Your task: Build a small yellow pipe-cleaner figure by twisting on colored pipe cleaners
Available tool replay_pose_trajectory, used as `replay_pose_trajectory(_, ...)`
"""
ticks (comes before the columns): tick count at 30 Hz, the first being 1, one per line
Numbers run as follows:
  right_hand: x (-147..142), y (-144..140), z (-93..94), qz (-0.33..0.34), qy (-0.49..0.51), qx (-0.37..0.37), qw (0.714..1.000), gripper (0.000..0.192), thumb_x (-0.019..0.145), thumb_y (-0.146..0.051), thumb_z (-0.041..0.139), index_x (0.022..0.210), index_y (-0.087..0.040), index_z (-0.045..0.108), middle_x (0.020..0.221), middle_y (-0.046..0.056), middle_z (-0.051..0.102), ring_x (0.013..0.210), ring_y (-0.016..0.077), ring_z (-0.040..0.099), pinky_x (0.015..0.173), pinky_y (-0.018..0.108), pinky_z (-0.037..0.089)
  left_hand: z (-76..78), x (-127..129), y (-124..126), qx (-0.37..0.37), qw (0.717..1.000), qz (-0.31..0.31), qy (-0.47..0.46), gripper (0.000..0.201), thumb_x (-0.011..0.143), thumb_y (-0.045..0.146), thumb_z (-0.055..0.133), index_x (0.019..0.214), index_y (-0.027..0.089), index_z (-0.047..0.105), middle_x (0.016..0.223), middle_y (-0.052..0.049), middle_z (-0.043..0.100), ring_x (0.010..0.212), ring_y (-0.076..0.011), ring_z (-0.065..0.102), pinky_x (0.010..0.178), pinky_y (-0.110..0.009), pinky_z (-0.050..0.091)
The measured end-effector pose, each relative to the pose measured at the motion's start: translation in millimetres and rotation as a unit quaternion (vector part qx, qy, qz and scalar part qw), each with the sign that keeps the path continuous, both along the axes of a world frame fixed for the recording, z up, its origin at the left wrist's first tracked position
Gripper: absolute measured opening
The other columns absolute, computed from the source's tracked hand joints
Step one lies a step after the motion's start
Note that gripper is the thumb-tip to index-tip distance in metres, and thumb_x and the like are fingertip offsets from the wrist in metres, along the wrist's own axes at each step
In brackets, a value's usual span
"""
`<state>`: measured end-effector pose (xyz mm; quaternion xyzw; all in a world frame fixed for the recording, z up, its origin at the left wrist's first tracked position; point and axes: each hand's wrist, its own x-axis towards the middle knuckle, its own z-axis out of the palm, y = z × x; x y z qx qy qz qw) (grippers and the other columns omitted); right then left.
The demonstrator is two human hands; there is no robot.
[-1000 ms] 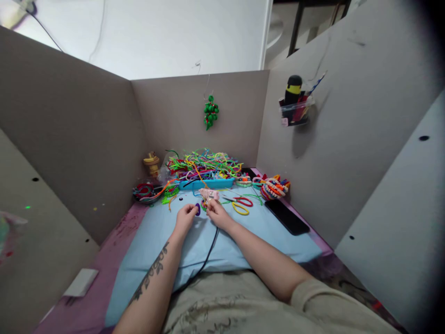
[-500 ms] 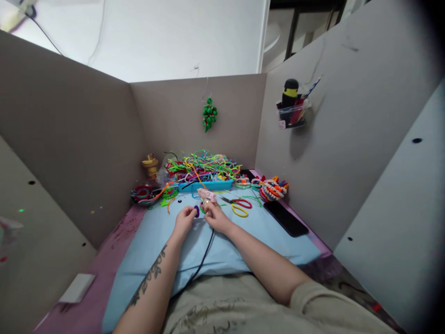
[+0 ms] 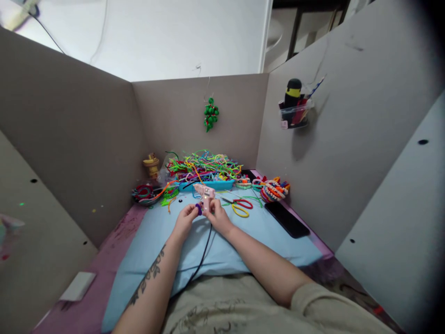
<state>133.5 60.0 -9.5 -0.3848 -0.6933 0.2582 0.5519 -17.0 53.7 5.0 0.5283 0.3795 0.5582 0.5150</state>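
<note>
My right hand (image 3: pixel 219 217) is wrapped round the handle of a pink glue gun (image 3: pixel 206 194), whose nozzle points up and to the left. From its base a black cord (image 3: pixel 205 255) runs down toward my lap. My left hand (image 3: pixel 187 218) pinches a small purple ring-like piece (image 3: pixel 199 208), close beside the glue gun's handle. Whether the two touch I cannot tell. Just right of my right hand, scissors (image 3: pixel 239 207) with one red and one yellow handle lie spread on the light blue cloth (image 3: pixel 153 260).
A blue tray (image 3: pixel 222 185) heaped with colourful cords (image 3: pixel 208 164) stands at the back. A black phone (image 3: pixel 287 219) lies to the right, near a striped woven bundle (image 3: pixel 274 189). Grey panels (image 3: pixel 167 111) close in three sides. A clear holder (image 3: pixel 295 113) hangs on the right panel.
My right hand has closed round the glue gun's handle and raised it slightly from the cloth. The purple piece in my left hand is now nearer the gun.
</note>
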Motion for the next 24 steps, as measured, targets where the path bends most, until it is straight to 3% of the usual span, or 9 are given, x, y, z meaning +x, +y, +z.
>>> replay_pose_trajectory(4,-2,8,-4.7,0.020,0.116,-0.068,0.991,0.039,0.067,-0.030,0.063,0.091,-0.023,0.033,0.081,0.001,0.059,0.073,0.0163,0.059,0.066,0.029,0.046,1.5,0,-2,0.009,1.000,-0.002,0.029,0.035,0.065,0.046,0.067,0.068,0.013,0.058,0.089,-0.010,0.066,0.098,-0.0234,0.057,0.080,-0.031,0.044)
replay_pose_trajectory(9,-5,14,-2.5,0.091,0.224,-0.112,0.964,0.051,0.063,-0.023,0.061,0.106,-0.022,0.035,0.100,0.005,0.061,0.088,0.0180,0.061,0.076,0.031,0.047,-0.8,-1,-1,-0.019,0.999,0.025,0.040,0.035,0.062,0.045,0.068,0.075,0.014,0.059,0.069,-0.002,0.062,0.066,-0.0134,0.057,0.066,-0.027,0.045)
replay_pose_trajectory(14,-2,14,1.5,0.093,0.261,-0.161,0.947,0.040,0.058,-0.020,0.058,0.098,-0.018,0.051,0.087,0.004,0.064,0.077,0.0185,0.059,0.066,0.028,0.047,-5.4,1,0,-0.007,0.994,0.017,0.108,0.033,0.066,0.044,0.064,0.076,0.013,0.058,0.062,0.000,0.059,0.057,-0.0113,0.052,0.058,-0.024,0.041)
replay_pose_trajectory(19,0,14,0.2,0.085,0.213,-0.189,0.955,0.017,0.059,-0.025,0.061,0.073,-0.015,0.057,0.065,0.001,0.060,0.058,0.0133,0.053,0.051,0.023,0.040,-7.3,3,-1,0.072,0.971,0.016,0.225,0.028,0.072,0.042,0.056,0.072,0.013,0.059,0.062,0.000,0.058,0.059,-0.0123,0.051,0.058,-0.023,0.039)
replay_pose_trajectory(24,1,12,-1.9,0.066,0.122,-0.163,0.977,0.014,0.062,-0.028,0.062,0.071,-0.017,0.061,0.066,0.000,0.062,0.058,0.0133,0.053,0.054,0.024,0.042,-10.2,4,-2,0.091,0.956,0.036,0.275,0.025,0.073,0.039,0.054,0.073,0.014,0.060,0.066,-0.002,0.061,0.063,-0.0143,0.054,0.059,-0.024,0.042)
